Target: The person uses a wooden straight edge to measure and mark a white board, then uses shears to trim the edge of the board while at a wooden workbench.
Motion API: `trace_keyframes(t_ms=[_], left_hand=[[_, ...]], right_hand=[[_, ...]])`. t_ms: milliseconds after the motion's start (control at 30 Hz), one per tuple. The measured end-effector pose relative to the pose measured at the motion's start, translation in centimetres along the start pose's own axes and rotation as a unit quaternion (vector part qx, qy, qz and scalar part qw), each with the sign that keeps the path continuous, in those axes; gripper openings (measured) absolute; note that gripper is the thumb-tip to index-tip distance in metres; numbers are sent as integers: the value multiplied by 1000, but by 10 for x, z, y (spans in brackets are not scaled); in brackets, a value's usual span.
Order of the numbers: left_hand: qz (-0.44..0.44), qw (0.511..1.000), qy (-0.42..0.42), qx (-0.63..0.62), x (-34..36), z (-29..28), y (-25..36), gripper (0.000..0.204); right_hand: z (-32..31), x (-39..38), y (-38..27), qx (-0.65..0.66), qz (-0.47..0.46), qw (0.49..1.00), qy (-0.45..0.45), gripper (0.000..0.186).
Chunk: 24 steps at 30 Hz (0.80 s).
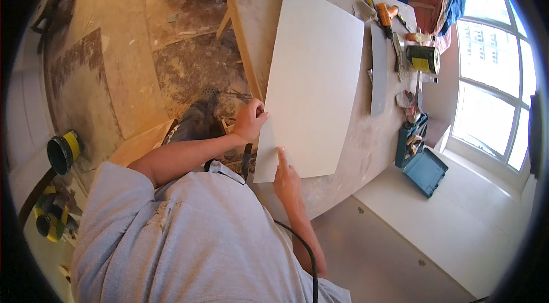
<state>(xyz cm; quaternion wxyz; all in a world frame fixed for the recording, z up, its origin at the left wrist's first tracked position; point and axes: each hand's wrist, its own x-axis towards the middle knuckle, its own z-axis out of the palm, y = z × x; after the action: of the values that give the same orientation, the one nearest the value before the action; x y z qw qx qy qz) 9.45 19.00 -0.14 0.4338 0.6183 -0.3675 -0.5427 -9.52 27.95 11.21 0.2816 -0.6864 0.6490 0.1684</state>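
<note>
A large white panel (311,74) lies on a pale worktable (251,34) and reaches over its edge close to my body. My left hand (250,121) is closed at the panel's left edge, its fingers curled and the thumb side against the board; the underside of the grip is hidden. Lower down, my right hand (287,182) rests near the panel's near end. Its index finger is stretched out flat on the white surface, while the other fingers bend loosely below.
Along the table's right side are a grey strip (378,71), an orange-and-black drill (387,16), a tin (423,59) and an opened teal case (424,170) near the window. A dark bucket (63,151) stands left. A black cable (309,251) crosses my right forearm.
</note>
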Motion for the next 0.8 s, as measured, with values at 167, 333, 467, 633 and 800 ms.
trace_keyframes(t_ms=[167,333,467,633,800], left_hand=[[-56,995,-74,-20,11,-14,-2,24],[-77,987,-123,-61,21,-20,-8,27],[-75,984,-158,-43,24,-21,-7,24],[-94,977,-189,-17,21,-23,-2,26],[-158,958,-183,-153,13,-22,-15,23]], right_hand=[[-72,155,-27,-99,-116,984,89,57],[-174,356,-105,-108,-155,972,138,53],[-211,427,-133,-45,-169,972,159,53],[-154,349,-99,-89,-171,968,160,54],[-42,120,-44,-127,-101,985,55,60]])
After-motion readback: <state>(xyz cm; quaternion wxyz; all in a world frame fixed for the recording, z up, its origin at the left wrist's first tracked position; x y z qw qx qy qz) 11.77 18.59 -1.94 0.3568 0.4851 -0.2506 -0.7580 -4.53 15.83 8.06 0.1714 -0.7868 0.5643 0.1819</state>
